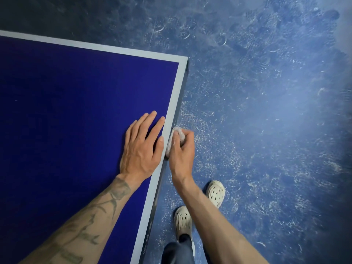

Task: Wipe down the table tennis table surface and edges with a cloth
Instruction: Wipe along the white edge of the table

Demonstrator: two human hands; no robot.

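Note:
The table tennis table [66, 111] fills the left of the head view, deep blue with a white border line, its corner at upper middle. My left hand [142, 145] lies flat on the top, fingers spread, thumb along the white line of the right edge. My right hand [181, 147] is just off that edge, closed around a bunched pale grey cloth [176, 131]. The cloth presses against the dark side face of the table edge; part of it is hidden under my fingers.
A worn blue floor [266, 111] with white scuff marks spreads to the right and behind the table. My two feet in cream clogs [216, 193] stand close beside the table's right edge, below my right forearm.

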